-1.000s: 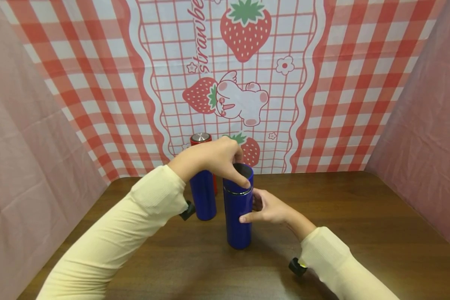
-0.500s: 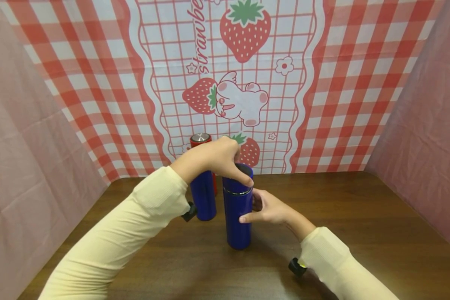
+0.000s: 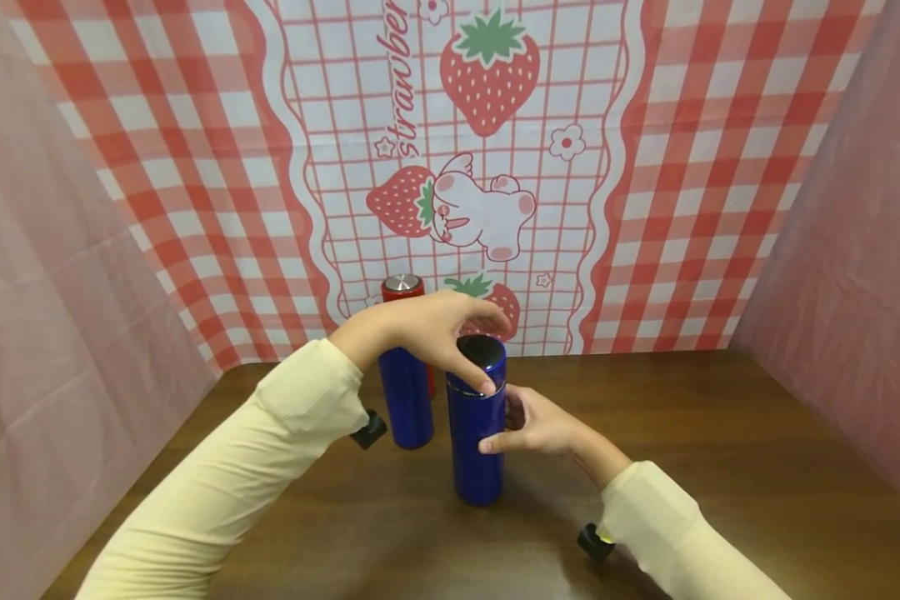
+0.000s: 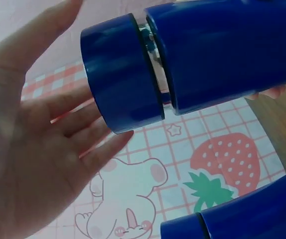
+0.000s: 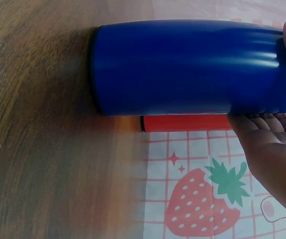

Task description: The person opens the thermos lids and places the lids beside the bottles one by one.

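While upright, two blue bottles [image 3: 477, 454], one red [image 5: 188, 123]; two hands: left [image 3: 437, 332] spread around one lid [image 4: 120, 74], right [image 3: 537, 423] curled round its bottle.

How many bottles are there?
3. The right hand holds the front blue bottle; the second blue bottle stands behind it to the left, and the red bottle behind that, partly covered. More could be hidden.

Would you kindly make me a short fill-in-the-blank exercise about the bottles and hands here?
1. The right hand grips the front bottle, which is coloured ____.
2. At the cap, the left hand is ____ up that bottle than the right hand.
3. The rear bottle, with a silver top, is coloured ____.
4. Altogether, ____ bottles show in the head view.

Missing words: blue; higher; red; three.
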`<state>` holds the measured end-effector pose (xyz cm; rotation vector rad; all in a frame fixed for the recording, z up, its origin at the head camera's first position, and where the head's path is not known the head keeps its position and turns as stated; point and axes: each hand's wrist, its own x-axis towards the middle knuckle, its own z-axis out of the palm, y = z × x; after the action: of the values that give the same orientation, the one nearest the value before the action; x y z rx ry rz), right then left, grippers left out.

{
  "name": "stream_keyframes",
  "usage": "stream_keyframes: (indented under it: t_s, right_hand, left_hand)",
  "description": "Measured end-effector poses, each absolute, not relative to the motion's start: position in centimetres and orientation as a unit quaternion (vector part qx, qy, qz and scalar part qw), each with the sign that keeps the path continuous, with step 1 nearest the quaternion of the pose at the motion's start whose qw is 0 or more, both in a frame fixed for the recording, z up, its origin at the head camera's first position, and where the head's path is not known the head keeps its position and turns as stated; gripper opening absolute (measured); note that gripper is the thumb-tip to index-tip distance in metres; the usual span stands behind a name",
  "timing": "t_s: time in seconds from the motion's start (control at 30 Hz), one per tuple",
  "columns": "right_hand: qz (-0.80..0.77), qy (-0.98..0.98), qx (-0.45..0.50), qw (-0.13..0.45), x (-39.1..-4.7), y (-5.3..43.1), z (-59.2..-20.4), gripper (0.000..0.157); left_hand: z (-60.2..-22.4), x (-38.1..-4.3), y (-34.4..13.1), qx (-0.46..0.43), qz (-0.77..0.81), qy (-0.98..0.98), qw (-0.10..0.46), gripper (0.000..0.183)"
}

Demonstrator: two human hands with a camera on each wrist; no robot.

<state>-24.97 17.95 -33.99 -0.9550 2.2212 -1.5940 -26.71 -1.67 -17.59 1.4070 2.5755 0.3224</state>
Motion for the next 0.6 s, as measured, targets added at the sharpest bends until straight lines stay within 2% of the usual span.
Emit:
stream_keyframes:
  t_s: [0.13, 0.3, 0.6]
  right_hand:
    - [-0.546, 0.762, -0.326, 0.123, -24.99, 17.91, -34.02, 0.072]
    - [-0.547, 0.762, -0.326, 0.123, -25.03, 17.9, -34.01, 0.071]
    - [-0.549, 0.762, -0.316, 0.133, -25.04, 18.07, -34.04, 0.074]
  left_hand:
    - [-17.52, -26.88, -1.7, 0.506, 0.121, 0.847, 0.11, 0.068]
    - [-17.42, -27.0, -1.77, 0.503, 0.127, 0.843, 0.141, 0.063]
    - [-17.33, -27.22, -1.74, 0.498, 0.117, 0.849, 0.132, 0.057]
